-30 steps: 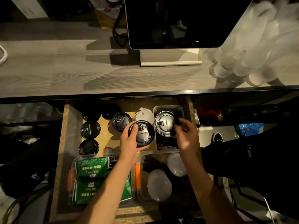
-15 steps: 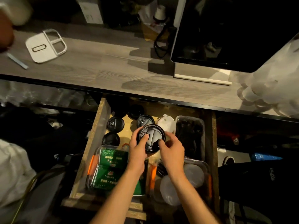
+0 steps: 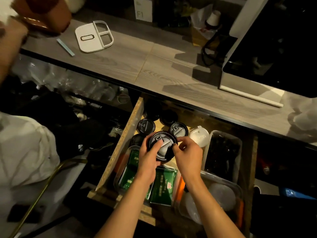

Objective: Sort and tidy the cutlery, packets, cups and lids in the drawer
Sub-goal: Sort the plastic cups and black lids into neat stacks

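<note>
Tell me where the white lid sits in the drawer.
In the head view, the white lid lies toward the drawer's back, between a black lid and the clear tray of dark cutlery.

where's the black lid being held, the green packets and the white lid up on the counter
black lid (image 3: pixel 163 146), head view, on its top face between the two hands
green packets (image 3: pixel 163 187), head view, on the front of the right-hand packet in the clear tray
white lid (image 3: pixel 87 38), head view, on its flat solid part

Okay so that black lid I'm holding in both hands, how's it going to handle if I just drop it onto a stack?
The black lid looks like thin moulded plastic, so probably light and a bit flexible. Its glossy surface may slip in the left hand or right hand. Being flat and round, it should settle rather than roll.
</note>
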A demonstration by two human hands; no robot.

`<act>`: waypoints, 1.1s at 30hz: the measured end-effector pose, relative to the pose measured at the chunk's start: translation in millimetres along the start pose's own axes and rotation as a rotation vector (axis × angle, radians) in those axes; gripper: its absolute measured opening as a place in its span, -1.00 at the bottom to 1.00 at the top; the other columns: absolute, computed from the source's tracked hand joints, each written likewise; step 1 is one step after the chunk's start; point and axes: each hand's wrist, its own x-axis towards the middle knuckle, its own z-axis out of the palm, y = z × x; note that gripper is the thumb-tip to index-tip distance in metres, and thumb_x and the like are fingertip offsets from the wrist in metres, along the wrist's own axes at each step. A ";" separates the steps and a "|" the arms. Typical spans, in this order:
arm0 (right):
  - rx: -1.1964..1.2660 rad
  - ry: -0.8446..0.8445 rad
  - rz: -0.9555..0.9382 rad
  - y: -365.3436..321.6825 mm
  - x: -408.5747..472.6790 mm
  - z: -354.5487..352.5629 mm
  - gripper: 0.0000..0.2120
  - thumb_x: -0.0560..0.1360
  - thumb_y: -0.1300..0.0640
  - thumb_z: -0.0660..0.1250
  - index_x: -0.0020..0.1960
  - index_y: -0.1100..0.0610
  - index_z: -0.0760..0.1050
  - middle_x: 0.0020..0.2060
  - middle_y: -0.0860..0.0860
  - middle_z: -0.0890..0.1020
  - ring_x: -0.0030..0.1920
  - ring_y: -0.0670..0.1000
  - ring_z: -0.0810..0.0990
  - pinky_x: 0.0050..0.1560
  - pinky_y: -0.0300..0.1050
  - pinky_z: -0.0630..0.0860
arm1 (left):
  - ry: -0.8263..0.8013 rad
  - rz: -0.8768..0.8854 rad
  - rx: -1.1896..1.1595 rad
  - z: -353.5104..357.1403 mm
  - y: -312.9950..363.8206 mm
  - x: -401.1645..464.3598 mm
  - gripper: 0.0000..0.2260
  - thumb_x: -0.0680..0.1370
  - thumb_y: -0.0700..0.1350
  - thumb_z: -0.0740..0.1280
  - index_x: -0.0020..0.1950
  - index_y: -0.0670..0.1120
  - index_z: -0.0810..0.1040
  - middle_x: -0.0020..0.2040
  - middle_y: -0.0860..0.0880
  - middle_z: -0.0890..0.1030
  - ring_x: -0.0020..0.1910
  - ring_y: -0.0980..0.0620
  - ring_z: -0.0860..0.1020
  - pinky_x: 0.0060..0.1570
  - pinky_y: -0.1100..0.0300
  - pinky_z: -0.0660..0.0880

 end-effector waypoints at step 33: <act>0.332 -0.137 -0.046 -43.2 8.3 120.0 -0.77 0.55 0.22 0.38 0.17 0.03 0.60 -0.10 -0.01 0.50 -0.08 -0.28 0.53 -0.11 -0.39 0.55 | 0.138 -0.102 -0.098 -93.2 34.3 62.2 -0.75 0.56 -0.10 0.40 0.18 0.17 0.54 0.19 -0.02 0.60 0.17 -0.05 0.60 -0.01 -0.10 0.64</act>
